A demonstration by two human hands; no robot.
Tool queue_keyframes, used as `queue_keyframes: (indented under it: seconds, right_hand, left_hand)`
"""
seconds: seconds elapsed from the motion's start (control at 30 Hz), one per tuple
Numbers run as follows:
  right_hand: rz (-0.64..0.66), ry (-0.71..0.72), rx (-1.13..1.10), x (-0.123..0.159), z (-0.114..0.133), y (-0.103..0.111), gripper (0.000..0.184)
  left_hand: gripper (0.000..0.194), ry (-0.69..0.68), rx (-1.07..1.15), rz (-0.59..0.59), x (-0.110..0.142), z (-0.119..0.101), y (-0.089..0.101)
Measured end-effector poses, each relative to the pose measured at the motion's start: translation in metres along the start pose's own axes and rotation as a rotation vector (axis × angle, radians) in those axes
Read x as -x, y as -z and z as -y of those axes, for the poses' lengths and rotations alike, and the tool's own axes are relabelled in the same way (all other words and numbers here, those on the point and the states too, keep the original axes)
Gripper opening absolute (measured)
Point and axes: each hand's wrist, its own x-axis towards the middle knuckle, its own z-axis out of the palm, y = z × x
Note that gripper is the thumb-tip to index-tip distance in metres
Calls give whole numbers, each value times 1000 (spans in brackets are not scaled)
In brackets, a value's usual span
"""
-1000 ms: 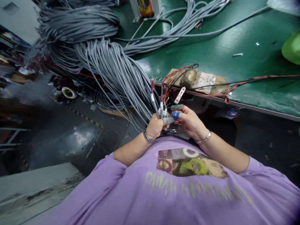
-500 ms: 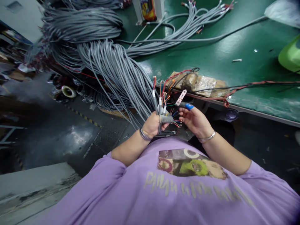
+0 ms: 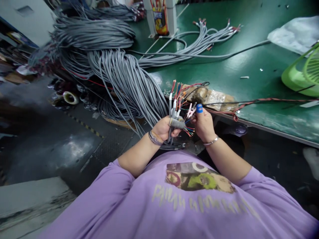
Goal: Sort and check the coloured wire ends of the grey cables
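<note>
My left hand (image 3: 164,128) is closed round several grey multi-core cables (image 3: 175,113). Their stripped ends fan out in thin coloured wires (image 3: 190,130), some pointing up and some to the right. A grey covering (image 3: 177,123) lies across the front of that hand, seemingly on the thumb. My right hand (image 3: 204,125) is close by on the right, fingers curled, with blue tape (image 3: 199,108) on the thumb. It grips a small pale pink tool (image 3: 191,111), whose exact kind I cannot make out, beside the wires. Its fingertips are partly hidden.
Large bundles of grey cable (image 3: 129,73) hang over the edge of the green table (image 3: 259,66) on the left. Taped cardboard (image 3: 219,94) lies at the table edge, beside red and black leads (image 3: 264,100). At the right are a plastic bag (image 3: 294,35) and a green fan (image 3: 299,74).
My right thumb has swung from pointing left to upright, and the pale pink tool has turned and sits lower. The left hand still holds the cables. The view has shifted slightly.
</note>
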Motion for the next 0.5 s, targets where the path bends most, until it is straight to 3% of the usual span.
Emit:
queue_keyframes:
  seconds: [0.23,0.5]
  right_hand:
    - [164,-233,-132,-7,-1,-6,73]
    - [154,-201,-96,-4,8,-15,75]
  left_hand:
    - [24,36,2,14,-11,3,1]
    - [22,64,7,-19,-19,11,5]
